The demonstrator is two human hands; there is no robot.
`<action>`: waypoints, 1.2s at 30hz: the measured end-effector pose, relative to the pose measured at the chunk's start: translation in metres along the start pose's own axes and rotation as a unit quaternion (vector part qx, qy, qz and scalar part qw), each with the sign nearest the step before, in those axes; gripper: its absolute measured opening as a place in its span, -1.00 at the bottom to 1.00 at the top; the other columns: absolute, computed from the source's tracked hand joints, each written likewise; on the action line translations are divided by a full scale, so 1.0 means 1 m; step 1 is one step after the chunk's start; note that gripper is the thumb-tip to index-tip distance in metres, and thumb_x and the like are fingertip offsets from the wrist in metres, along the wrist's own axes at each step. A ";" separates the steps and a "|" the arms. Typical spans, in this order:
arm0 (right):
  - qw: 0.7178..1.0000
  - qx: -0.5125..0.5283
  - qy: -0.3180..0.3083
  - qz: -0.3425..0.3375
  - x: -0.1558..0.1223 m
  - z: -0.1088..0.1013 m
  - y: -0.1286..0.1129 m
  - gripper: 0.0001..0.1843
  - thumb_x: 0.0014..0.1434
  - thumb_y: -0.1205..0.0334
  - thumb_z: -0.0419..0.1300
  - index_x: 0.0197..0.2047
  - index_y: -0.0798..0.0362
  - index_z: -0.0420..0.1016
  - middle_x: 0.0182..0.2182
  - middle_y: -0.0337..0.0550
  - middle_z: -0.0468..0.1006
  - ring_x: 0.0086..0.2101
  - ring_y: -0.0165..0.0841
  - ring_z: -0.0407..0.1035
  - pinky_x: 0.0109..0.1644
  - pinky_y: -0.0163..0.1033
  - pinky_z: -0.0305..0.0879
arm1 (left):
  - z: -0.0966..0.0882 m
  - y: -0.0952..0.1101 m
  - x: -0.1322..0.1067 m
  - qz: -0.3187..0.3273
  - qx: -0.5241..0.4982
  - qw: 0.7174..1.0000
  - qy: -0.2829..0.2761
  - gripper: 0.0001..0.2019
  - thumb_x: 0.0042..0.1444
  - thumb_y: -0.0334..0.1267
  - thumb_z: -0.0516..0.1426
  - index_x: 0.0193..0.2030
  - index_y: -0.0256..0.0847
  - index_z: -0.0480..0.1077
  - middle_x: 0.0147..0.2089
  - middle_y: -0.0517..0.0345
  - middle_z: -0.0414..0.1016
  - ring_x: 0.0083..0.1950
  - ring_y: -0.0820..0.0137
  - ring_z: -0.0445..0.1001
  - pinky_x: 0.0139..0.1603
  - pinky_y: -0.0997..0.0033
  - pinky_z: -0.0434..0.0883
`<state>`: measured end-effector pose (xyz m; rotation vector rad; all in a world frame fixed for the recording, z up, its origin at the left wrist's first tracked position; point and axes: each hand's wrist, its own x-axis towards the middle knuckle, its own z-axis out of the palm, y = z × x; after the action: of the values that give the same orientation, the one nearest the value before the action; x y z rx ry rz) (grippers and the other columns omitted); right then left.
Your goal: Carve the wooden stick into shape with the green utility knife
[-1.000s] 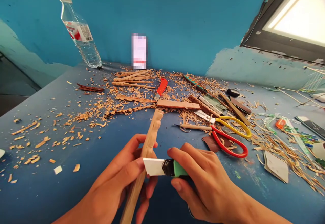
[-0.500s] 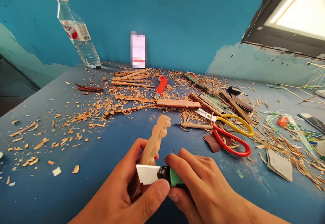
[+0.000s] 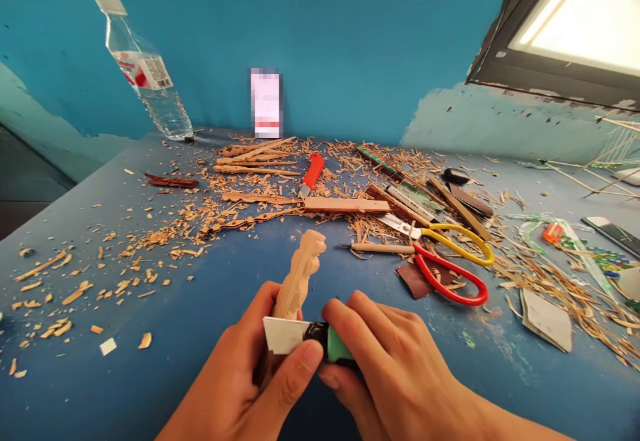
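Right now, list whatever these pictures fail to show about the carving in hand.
All from the head view:
- Lower part of the carved wooden stick: hidden inside the left hand.
- Where the knife blade meets the wood: covered by the left thumb.
- Green knife handle: mostly wrapped by the right hand.
- Card at the wall: blurred out, unreadable.
- Water bottle label: too small to read.

The scene is brightly and evenly lit from the overexposed window [image 3: 580,24] at upper right, while the clear plastic bottle [image 3: 145,74] is bent by edge distortion.
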<state>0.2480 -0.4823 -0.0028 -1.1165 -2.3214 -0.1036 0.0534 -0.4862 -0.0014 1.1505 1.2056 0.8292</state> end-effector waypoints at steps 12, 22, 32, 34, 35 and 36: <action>0.989 -0.124 0.082 -0.018 0.002 0.002 -0.002 -0.76 0.52 0.15 0.01 0.11 0.04 0.39 -0.43 -0.17 0.59 -0.53 -0.26 0.47 -0.47 -0.19 0.30 | 0.006 -0.008 0.003 0.027 0.016 0.998 0.061 -0.56 0.20 0.26 0.25 -0.14 -0.09 0.49 -0.26 0.15 0.44 -0.21 0.34 0.45 -0.17 0.49 0.53; 0.997 0.026 0.018 0.076 -0.005 0.001 0.017 -0.67 0.56 0.12 -0.07 0.28 0.01 0.25 -0.18 -0.14 0.61 -0.35 -0.31 0.56 -0.34 -0.22 0.41 | -0.020 0.012 0.009 -0.146 -0.294 0.935 -0.135 -0.56 0.11 0.08 0.37 -0.05 -0.01 0.31 -0.34 0.40 0.25 -0.60 0.72 -0.12 -0.69 0.81 -0.08; 0.964 0.238 -0.009 0.116 -0.008 -0.008 0.032 -0.67 0.59 0.06 -0.10 0.29 -0.17 0.31 -0.24 -0.30 0.59 -0.39 -0.44 0.46 -0.26 -0.30 0.39 | -0.022 0.017 0.015 -0.131 -0.353 0.896 -0.237 -0.65 0.26 0.14 0.23 0.02 -0.01 0.44 -0.46 0.36 0.28 -0.63 0.67 -0.02 -0.73 0.80 0.11; 0.931 0.321 -0.014 0.173 -0.006 -0.006 0.040 -0.64 0.59 0.01 -0.11 0.25 -0.14 0.38 -0.23 -0.27 0.60 -0.43 -0.46 0.45 -0.30 -0.32 0.39 | -0.022 0.017 0.015 -0.124 -0.352 0.893 -0.251 -0.66 0.28 0.14 0.20 0.02 -0.01 0.46 -0.44 0.35 0.29 -0.64 0.68 -0.01 -0.73 0.79 0.12; 0.910 0.360 -0.013 0.207 -0.003 -0.005 0.044 -0.61 0.59 -0.04 -0.12 0.21 -0.10 0.41 -0.23 -0.24 0.59 -0.46 -0.47 0.44 -0.35 -0.33 0.38 | -0.023 0.017 0.015 -0.121 -0.353 0.892 -0.254 -0.68 0.29 0.12 0.19 0.01 -0.01 0.46 -0.44 0.34 0.30 -0.63 0.67 0.00 -0.73 0.79 0.12; 0.889 0.389 -0.013 0.242 -0.001 -0.004 0.049 -0.56 0.58 -0.09 -0.13 0.16 -0.06 0.44 -0.23 -0.22 0.59 -0.49 -0.48 0.43 -0.41 -0.33 0.36 | -0.024 0.017 0.015 -0.119 -0.354 0.893 -0.252 -0.70 0.29 0.10 0.19 0.00 -0.01 0.45 -0.43 0.34 0.30 -0.63 0.67 0.00 -0.72 0.79 0.11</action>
<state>0.2863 -0.4523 -0.0076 -1.1888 -1.7309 0.9464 0.0350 -0.4625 0.0115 0.5398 0.5114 0.6391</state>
